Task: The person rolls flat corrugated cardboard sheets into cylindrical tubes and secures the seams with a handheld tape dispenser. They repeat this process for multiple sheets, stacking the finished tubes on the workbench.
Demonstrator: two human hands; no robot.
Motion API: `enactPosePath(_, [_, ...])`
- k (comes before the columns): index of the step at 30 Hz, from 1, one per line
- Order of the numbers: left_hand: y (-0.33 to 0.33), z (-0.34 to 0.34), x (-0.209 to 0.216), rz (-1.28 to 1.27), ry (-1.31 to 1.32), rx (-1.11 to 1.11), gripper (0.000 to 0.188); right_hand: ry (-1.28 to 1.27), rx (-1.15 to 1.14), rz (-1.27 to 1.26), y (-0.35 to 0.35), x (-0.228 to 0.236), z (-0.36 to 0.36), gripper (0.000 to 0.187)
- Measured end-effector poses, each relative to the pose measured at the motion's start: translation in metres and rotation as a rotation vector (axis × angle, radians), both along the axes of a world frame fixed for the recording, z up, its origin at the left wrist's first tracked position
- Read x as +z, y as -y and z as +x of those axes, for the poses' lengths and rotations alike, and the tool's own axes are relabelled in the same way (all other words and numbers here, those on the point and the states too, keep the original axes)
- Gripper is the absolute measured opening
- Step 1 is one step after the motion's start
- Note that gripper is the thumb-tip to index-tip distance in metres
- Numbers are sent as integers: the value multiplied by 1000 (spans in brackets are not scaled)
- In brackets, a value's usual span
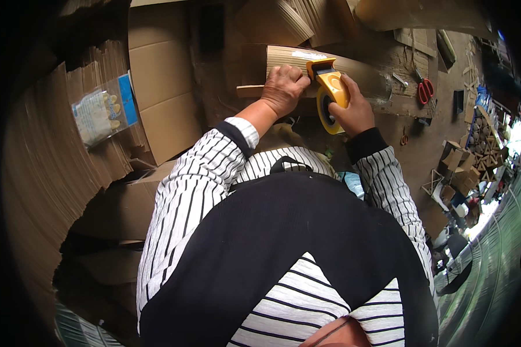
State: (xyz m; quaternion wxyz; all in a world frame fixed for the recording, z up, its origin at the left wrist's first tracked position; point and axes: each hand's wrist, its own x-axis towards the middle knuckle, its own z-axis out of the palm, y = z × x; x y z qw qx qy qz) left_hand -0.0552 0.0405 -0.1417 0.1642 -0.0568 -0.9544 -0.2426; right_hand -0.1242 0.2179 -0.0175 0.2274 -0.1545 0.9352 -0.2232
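Note:
My right hand [356, 110] is wrapped round a yellow tape dispenser [336, 87] with a roll of tape in it. The dispenser's black-edged front end rests at the near side of a curved piece of corrugated cardboard [283, 56]. My left hand [285, 89] is just left of the dispenser, its fingers curled and pressed on the same cardboard; the fingertips are partly hidden. A shiny strip lies along the top of the cardboard. Under my left wrist a narrow cardboard flap [250, 91] sticks out to the left.
Red-handled scissors [425, 91] and a small metal wrench [400, 80] lie right of the cardboard. Stacked cardboard sheets [46, 133] stand at the left, with a plastic packet of gloves [101, 113] on them. Cut wood and cardboard scraps [463, 168] lie far right.

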Motion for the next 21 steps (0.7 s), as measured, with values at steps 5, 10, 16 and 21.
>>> enactPosePath(5, [3, -13, 3, 41, 59, 137, 45, 12, -19, 60, 10, 2, -10, 74])
enactPosePath(10, [13, -18, 14, 58, 98, 314, 86, -10, -64, 62, 15, 2, -6, 76])
enactPosePath(16, [34, -14, 12, 363, 408, 472, 95, 16, -80, 67, 16, 1, -5, 76])
enactPosePath(21, [61, -21, 24, 466, 659, 478, 91, 85, -128, 111, 25, 14, -8, 75])
